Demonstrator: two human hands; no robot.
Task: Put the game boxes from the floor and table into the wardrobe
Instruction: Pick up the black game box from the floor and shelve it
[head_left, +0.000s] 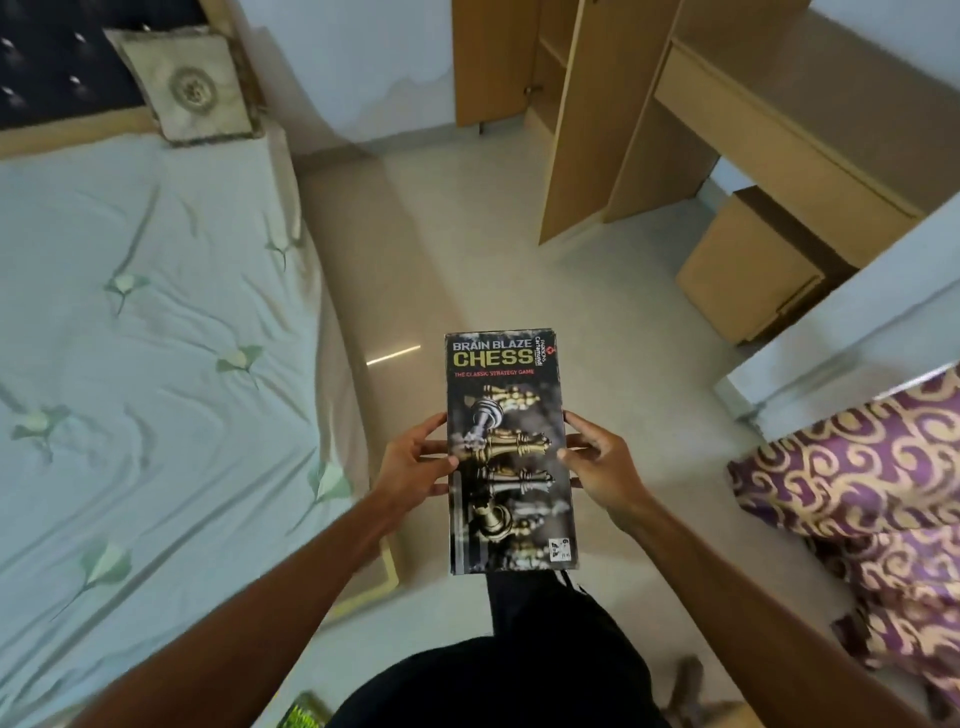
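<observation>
A long black chess game box with gold and silver pieces printed on it is held flat in front of me, above the floor. My left hand grips its left edge and my right hand grips its right edge, thumbs on top. The wooden wardrobe stands open ahead at the top of the view, its shelves partly visible behind the open door. A green corner of another box shows on the floor at the bottom edge.
A bed with a pale green sheet and a cushion fills the left. A wooden desk with a small cabinet stands on the right. A purple and gold patterned cloth lies lower right. Tiled floor runs between them.
</observation>
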